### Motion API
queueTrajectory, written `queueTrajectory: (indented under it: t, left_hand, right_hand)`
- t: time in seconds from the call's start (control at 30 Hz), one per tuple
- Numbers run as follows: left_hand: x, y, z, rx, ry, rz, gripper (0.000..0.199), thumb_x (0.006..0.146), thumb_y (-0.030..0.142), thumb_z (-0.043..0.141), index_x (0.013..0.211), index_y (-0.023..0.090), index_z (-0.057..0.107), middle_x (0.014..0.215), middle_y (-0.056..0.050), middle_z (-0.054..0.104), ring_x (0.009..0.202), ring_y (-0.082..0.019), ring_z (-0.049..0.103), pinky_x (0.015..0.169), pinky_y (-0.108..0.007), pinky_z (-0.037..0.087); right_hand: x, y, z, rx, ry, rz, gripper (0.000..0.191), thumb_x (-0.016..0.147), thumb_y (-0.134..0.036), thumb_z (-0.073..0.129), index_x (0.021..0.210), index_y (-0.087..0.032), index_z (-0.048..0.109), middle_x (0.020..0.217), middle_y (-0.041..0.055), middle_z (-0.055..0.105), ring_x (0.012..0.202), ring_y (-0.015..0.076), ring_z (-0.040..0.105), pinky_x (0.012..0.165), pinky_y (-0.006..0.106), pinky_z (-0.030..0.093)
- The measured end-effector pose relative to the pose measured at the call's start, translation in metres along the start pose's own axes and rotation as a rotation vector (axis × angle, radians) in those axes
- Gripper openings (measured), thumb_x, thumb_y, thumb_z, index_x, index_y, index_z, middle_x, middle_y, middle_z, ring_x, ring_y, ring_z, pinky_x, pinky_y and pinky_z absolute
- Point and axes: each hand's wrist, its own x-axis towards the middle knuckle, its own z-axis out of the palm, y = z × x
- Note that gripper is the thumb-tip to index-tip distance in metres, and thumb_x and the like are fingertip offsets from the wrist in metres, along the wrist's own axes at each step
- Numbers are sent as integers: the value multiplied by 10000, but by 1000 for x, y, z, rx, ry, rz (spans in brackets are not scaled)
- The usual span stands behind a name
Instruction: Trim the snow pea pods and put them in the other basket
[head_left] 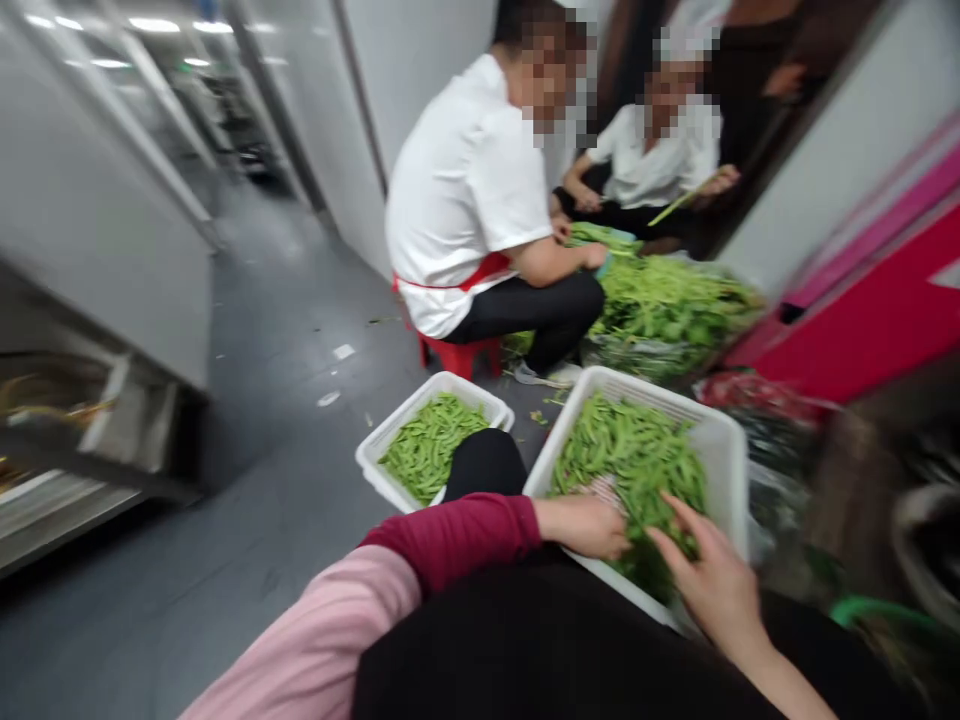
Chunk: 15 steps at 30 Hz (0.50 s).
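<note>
A white plastic basket (727, 440) of green pods (645, 445) stands close in front of my lap. My left hand (589, 524) reaches over its near left edge, fingers curled down among the pods. What those fingers hold, if anything, is hidden. Beside it a small pale, pinkish mesh-like patch (604, 490) shows among the pods. Over the near right part of the basket is my right hand (712, 575), with thumb and fingers apart at the pods and nothing visible between them. To the left, a smaller white basket (375, 480) holds more green pods (435, 440), partly hidden by my knee.
A person in a white shirt (472, 190) sits on a red stool (457, 355) ahead. Another person (667, 150) behind holds a green stalk (679, 203). Between them lies a heap of leafy greens (675, 300). Metal shelving (135, 430) is at left, plastic bags (772, 490) at right.
</note>
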Motion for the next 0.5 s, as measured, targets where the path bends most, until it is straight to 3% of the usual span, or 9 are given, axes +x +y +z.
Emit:
queueTrajectory:
  t: [0.13, 0.2, 0.27, 0.37, 0.43, 0.5]
  left_hand:
    - [-4, -10, -7, 96, 1, 12, 243, 749, 206, 452, 537, 152, 558, 533, -24, 538, 522, -119, 473, 507, -219, 351]
    - [-4, -15, -10, -26, 57, 87, 231, 761, 204, 437, 577, 154, 568, 542, 3, 532, 511, -94, 458, 502, -193, 341]
    - [-2, -20, -10, -175, 198, 82, 261, 802, 213, 374, 650, 148, 576, 572, 17, 530, 525, -77, 457, 511, -170, 346]
    - [2, -32, -2, -206, 353, -66, 322, 834, 216, 300, 708, 132, 585, 605, 7, 530, 566, -81, 475, 555, -169, 374]
    - [5, -40, 9, -77, 264, -124, 262, 796, 198, 363, 752, 139, 615, 651, -12, 549, 622, -105, 502, 598, -191, 395]
    - [8, -47, 22, 61, 136, -113, 260, 728, 155, 439, 912, 157, 623, 765, -44, 573, 739, -148, 527, 653, -220, 415]
  right_hand:
    - [15, -13, -7, -436, -537, -374, 123, 759, -287, 520, 803, -217, 612, 776, 41, 579, 685, 164, 544, 595, 248, 397]
    - [24, -16, -3, -413, -596, -343, 99, 741, -284, 539, 693, -205, 574, 719, 17, 560, 651, 148, 525, 581, 239, 388]
    - [33, -12, 2, -170, -483, -154, 135, 716, -312, 565, 659, -195, 529, 651, -2, 536, 601, 137, 503, 545, 232, 384]
    - [53, 7, 8, 339, -194, 261, 198, 733, -371, 506, 659, -194, 460, 558, -12, 506, 464, 116, 451, 430, 222, 355]
    - [72, 21, 12, 451, -45, 445, 186, 752, -350, 445, 646, -199, 420, 557, 3, 529, 450, 119, 474, 422, 227, 378]
    - [94, 30, 17, 267, 18, 487, 130, 754, -311, 429, 684, -201, 439, 616, 24, 585, 513, 135, 539, 484, 251, 435]
